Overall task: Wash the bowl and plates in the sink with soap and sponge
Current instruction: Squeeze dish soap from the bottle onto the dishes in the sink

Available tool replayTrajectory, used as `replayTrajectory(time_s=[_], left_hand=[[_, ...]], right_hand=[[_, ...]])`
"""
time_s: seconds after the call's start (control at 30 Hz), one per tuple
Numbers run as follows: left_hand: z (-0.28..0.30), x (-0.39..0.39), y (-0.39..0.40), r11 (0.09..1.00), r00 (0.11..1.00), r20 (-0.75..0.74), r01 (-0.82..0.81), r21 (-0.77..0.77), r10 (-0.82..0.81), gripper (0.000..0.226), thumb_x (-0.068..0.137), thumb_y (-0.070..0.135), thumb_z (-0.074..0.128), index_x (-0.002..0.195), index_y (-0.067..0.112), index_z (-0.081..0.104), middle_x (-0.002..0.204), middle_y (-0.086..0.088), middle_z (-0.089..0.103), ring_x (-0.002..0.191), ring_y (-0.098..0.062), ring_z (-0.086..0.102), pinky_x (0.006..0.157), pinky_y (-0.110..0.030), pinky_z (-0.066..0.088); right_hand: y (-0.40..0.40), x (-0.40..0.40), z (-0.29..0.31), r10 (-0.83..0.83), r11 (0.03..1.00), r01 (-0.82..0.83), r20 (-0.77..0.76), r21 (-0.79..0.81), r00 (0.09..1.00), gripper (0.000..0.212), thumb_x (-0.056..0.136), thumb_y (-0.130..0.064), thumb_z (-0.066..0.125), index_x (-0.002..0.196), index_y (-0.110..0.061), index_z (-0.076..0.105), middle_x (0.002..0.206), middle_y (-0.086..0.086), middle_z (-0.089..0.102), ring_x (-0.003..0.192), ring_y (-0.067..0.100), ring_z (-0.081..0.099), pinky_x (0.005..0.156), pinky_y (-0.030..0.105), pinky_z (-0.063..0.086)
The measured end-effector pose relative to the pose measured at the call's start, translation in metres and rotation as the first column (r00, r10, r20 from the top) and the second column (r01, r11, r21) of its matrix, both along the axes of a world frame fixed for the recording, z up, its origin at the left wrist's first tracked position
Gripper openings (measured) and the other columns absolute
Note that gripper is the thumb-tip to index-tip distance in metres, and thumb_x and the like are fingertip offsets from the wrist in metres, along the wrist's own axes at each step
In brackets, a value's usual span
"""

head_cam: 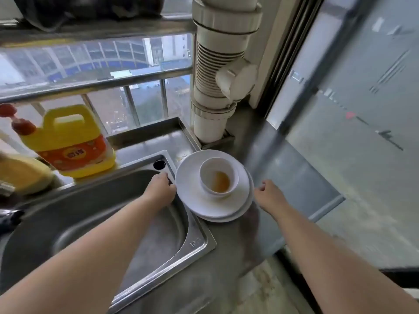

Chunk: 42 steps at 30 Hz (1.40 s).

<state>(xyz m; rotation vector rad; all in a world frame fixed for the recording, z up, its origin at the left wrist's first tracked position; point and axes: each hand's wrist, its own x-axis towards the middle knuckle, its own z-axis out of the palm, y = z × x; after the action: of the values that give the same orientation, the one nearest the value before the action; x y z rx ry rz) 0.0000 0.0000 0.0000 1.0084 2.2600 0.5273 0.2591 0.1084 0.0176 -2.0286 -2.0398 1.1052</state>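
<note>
A white bowl (219,179) stands upright on a stack of white plates (192,196) on the grey table (269,155), just right of the steel sink (95,211) — the stack's left edge overhangs the sink's rim. A little brown liquid lies in the bottom of the bowl. The left hand (159,188) is at the plates' left edge, over the far right corner of the sink, its fingers bent down at the rim of the stack; whether they actually grip it cannot be told. The right hand (267,193) is at the plates' right edge, knuckles up and fingers curled loosely, touching or nearly touching the rim; a hold on the stack cannot be made out here either. Both forearms reach in from the near side. On the far left ledge behind the sink stands a yellow soap jug (70,141) with an orange label and a red pump top, upright. Left of it, at the frame's edge, lies something yellow (22,173) — blurred, too unclear to name. A dark tap (9,218) juts in at the left edge. A white drain pipe (217,71) rises in the far corner behind the plates, and metal window bars (95,83) run across the far side.
</note>
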Motion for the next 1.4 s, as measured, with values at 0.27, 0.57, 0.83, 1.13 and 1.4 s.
replayTrajectory(time_s=[0.27, 0.57, 0.83, 1.13, 1.4], left_hand=[[-0.025, 0.003, 0.022, 0.998, 0.999, -0.008, -0.041, 0.048, 0.042, 0.024, 0.093, 0.006, 0.040, 0.092, -0.003, 0.062, 0.094, -0.015, 0.063, 0.093, -0.032, 0.058, 0.072, -0.030, 0.041], [-0.041, 0.011, 0.026, 0.920, 0.857, 0.377, -0.390, 0.030, 0.351, 0.021, 0.085, 0.018, 0.058, 0.073, 0.005, 0.069, 0.072, -0.016, 0.066, 0.069, -0.031, 0.060, 0.076, -0.040, 0.056], [-0.048, 0.019, 0.028, 0.880, 0.792, 0.421, -0.475, -0.030, 0.442, 0.020, 0.085, 0.009, 0.057, 0.067, 0.009, 0.066, 0.068, -0.011, 0.057, 0.064, -0.023, 0.048, 0.061, -0.028, 0.044], [-0.033, 0.006, -0.006, 0.809, 0.689, 0.540, -0.587, 0.024, 0.484, 0.019, 0.068, 0.017, 0.059, 0.050, 0.016, 0.066, 0.070, -0.009, 0.056, 0.068, -0.020, 0.050, 0.067, -0.034, 0.047], [0.005, -0.043, -0.106, 0.667, 0.579, 0.543, -0.744, 0.048, 0.608, 0.012, 0.085, 0.007, 0.063, 0.076, 0.006, 0.072, 0.074, -0.014, 0.067, 0.065, -0.023, 0.059, 0.053, -0.027, 0.053]], right_hand=[[0.033, -0.017, -0.028, -0.025, 1.000, 0.025, 0.083, 0.004, 0.996, 0.024, 0.094, -0.011, 0.041, 0.080, -0.006, 0.059, 0.097, 0.021, 0.061, 0.089, 0.032, 0.053, 0.076, 0.031, 0.040], [0.049, -0.004, -0.041, -0.210, 0.975, 0.202, -0.083, -0.090, 0.974, 0.026, 0.091, -0.008, 0.048, 0.079, 0.009, 0.063, 0.073, 0.022, 0.052, 0.075, 0.019, 0.042, 0.069, 0.033, 0.044], [0.050, -0.005, -0.051, -0.236, 0.970, 0.217, -0.191, -0.113, 0.953, 0.024, 0.092, -0.004, 0.049, 0.087, 0.011, 0.067, 0.091, 0.032, 0.064, 0.112, 0.037, 0.051, 0.077, 0.045, 0.050], [0.040, -0.014, -0.032, -0.156, 0.986, 0.119, -0.394, -0.115, 0.906, 0.020, 0.094, -0.012, 0.058, 0.110, -0.008, 0.070, 0.103, 0.010, 0.071, 0.099, 0.027, 0.064, 0.101, 0.046, 0.046], [0.003, -0.103, -0.030, 0.068, 0.983, -0.137, -0.455, -0.121, 0.888, 0.024, 0.090, -0.015, 0.063, 0.113, -0.008, 0.069, 0.096, 0.006, 0.072, 0.095, 0.025, 0.067, 0.096, 0.049, 0.050]])
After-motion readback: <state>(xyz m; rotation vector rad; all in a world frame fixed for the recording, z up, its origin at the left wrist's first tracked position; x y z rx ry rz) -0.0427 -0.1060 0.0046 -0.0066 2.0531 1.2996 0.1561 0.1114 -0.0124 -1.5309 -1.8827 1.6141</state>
